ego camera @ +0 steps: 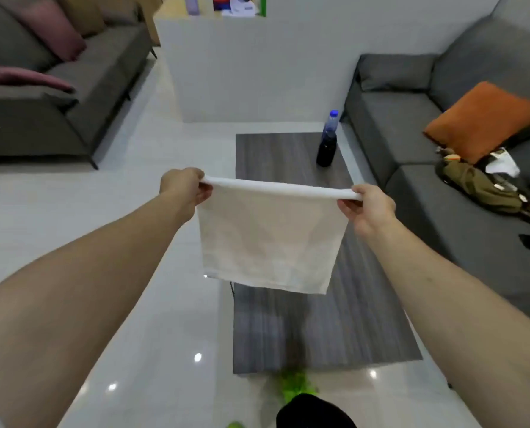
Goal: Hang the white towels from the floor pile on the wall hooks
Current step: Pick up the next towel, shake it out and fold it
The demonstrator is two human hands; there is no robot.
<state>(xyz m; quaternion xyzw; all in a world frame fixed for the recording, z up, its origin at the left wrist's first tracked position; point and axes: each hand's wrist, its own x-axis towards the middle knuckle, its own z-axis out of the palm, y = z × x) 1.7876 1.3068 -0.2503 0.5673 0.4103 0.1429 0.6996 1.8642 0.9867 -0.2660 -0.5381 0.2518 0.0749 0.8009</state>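
Knee: dark shape at 6 o'clock, bottom edge, with something green (294, 386) and blurred just beyond it; I cannot tell what that is.
Forearms: both bare, reaching forward from 7 and 5 o'clock.
Left hand (186, 188): pinches the towel's upper left corner, fingers curled over the edge.
Right hand (367, 205): pinches the upper right corner the same way.
Towel (270, 239): white, stretched taut between the 2 hands, hanging flat in the air above the table (288, 149); lower edge free.
Hooks: none in view, nor any floor pile.
Bottle (328, 140): upright on the table at 1 o'clock, blue cap, dark liquid, beyond the towel.
Sofas: 1 at 10 o'clock with pink cushions, 1 at 2 o'clock with an orange cushion (483, 118) and clutter.
Risk 1: grip is only at the corners, so either pinch slipping would drop that side.
Risk 2: a forward swing of the loose lower edge could knock the bottle over.
Risk 3: with the table directly ahead, walking on could mean a bump.
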